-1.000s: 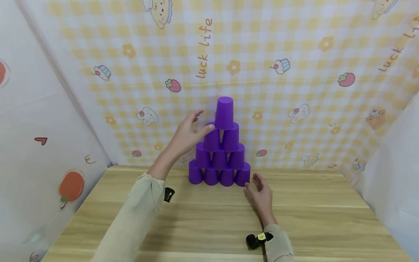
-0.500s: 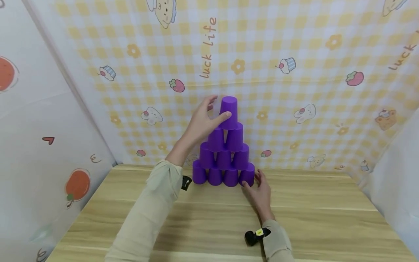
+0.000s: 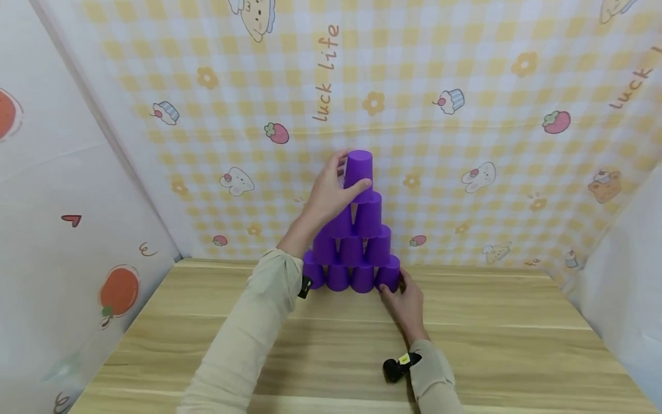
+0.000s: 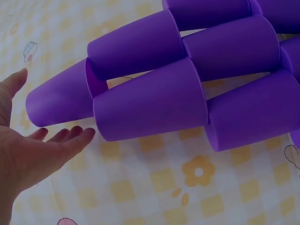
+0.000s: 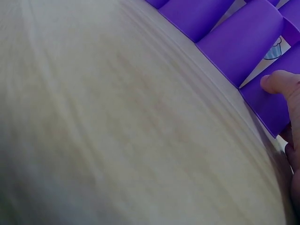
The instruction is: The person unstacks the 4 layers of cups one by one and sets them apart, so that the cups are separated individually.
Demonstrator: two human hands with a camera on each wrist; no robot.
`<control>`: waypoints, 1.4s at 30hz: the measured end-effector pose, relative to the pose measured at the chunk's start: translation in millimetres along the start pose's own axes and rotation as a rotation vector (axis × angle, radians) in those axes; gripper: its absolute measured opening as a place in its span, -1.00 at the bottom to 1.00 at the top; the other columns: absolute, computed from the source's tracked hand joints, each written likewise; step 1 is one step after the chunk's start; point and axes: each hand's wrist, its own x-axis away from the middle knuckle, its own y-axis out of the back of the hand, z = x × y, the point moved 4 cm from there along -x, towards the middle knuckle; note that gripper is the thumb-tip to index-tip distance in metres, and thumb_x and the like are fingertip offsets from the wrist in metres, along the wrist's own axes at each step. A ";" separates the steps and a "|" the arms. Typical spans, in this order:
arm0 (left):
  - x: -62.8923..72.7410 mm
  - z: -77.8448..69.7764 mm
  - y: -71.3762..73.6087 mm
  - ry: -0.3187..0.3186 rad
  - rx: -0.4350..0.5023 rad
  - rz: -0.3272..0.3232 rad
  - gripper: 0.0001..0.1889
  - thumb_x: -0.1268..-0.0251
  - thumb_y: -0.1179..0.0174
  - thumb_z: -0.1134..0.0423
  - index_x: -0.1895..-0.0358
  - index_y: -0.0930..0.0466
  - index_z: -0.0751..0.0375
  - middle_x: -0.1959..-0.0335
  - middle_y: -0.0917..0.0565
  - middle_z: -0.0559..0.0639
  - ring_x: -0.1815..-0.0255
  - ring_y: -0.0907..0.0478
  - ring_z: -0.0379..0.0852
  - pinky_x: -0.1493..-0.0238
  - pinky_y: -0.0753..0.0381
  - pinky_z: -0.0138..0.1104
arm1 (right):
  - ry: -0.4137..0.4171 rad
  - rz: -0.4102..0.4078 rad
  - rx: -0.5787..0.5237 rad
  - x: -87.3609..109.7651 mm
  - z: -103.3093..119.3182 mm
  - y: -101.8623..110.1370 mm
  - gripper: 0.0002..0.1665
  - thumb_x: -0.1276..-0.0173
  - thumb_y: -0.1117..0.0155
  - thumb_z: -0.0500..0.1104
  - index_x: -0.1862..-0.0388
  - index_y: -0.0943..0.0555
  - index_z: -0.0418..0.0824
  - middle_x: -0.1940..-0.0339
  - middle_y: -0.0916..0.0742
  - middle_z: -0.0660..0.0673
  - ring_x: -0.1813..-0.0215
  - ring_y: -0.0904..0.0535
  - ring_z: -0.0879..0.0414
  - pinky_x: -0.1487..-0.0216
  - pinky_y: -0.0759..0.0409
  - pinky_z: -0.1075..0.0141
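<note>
Though around the top cup (image 3: 358,168), left hand (image 3: 328,192) (apparently) without contact.

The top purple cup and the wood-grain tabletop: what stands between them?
Below the top purple cup stand three rows of purple cups: two, three, then four on the wood-grain tabletop. The head view shows this.

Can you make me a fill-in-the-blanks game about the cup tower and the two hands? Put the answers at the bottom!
1. The colour of the cup tower is ____.
2. The bottom row has ____ cups.
3. The left hand is by the top cup; the ____ hand touches the end cup below.
4. The checked cloth says "luck ____".

Missing words: purple; four; right; life.
</note>
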 end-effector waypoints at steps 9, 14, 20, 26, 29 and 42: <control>-7.4 1.8 -8.5 0.015 0.011 -0.049 -0.22 -0.17 -0.27 0.10 -0.39 -0.07 0.21 -0.27 -0.36 0.14 -0.23 -0.36 -0.01 -0.18 -0.42 -0.29 | -0.012 0.002 0.024 1.2 1.0 5.4 -0.26 -0.11 -0.41 -0.18 -0.26 -0.37 -0.35 -0.10 -0.57 -0.36 -0.11 -0.50 -0.16 -0.19 -0.44 0.11; -10.4 3.2 -10.4 -0.005 0.049 -0.073 -0.28 -0.17 -0.28 0.17 -0.35 -0.14 0.25 -0.22 -0.41 0.18 -0.21 -0.38 -0.01 -0.21 -0.40 -0.26 | 0.000 -0.006 0.031 1.4 0.1 6.3 -0.27 -0.10 -0.42 -0.18 -0.24 -0.38 -0.35 -0.09 -0.58 -0.35 -0.10 -0.51 -0.15 -0.19 -0.45 0.12; -9.8 7.3 -12.1 -0.010 0.059 -0.090 -0.37 -0.21 -0.24 0.25 -0.34 -0.23 0.22 -0.19 -0.45 0.11 -0.18 -0.42 -0.03 -0.16 -0.44 -0.30 | 0.004 -0.004 0.040 1.9 -0.7 6.2 -0.27 -0.09 -0.42 -0.18 -0.24 -0.39 -0.35 -0.08 -0.59 -0.34 -0.09 -0.52 -0.14 -0.18 -0.46 0.13; -8.7 6.1 -12.1 -0.005 0.061 -0.111 -0.38 -0.21 -0.24 0.22 -0.33 -0.26 0.22 -0.16 -0.50 0.09 -0.13 -0.45 -0.08 -0.11 -0.48 -0.36 | 0.002 -0.003 0.042 1.4 0.1 5.8 -0.26 -0.09 -0.42 -0.18 -0.24 -0.38 -0.36 -0.08 -0.58 -0.35 -0.10 -0.51 -0.16 -0.18 -0.46 0.10; -6.8 2.4 -10.7 -0.010 0.058 -0.119 -0.37 -0.21 -0.25 0.21 -0.33 -0.26 0.25 -0.16 -0.50 0.11 -0.14 -0.45 -0.08 -0.12 -0.48 -0.34 | 0.003 0.007 0.031 1.2 0.5 4.3 -0.25 -0.10 -0.41 -0.18 -0.25 -0.37 -0.36 -0.10 -0.57 -0.36 -0.12 -0.49 -0.17 -0.19 -0.44 0.09; 1.0 -14.2 9.5 -0.110 0.011 -0.158 -0.41 -0.19 -0.27 0.24 -0.27 -0.31 0.34 -0.11 -0.53 0.16 -0.10 -0.49 -0.05 -0.03 -0.52 -0.41 | 0.008 0.008 0.015 2.6 1.1 1.7 -0.26 -0.10 -0.42 -0.19 -0.25 -0.38 -0.36 -0.11 -0.56 -0.35 -0.14 -0.49 -0.17 -0.20 -0.44 0.11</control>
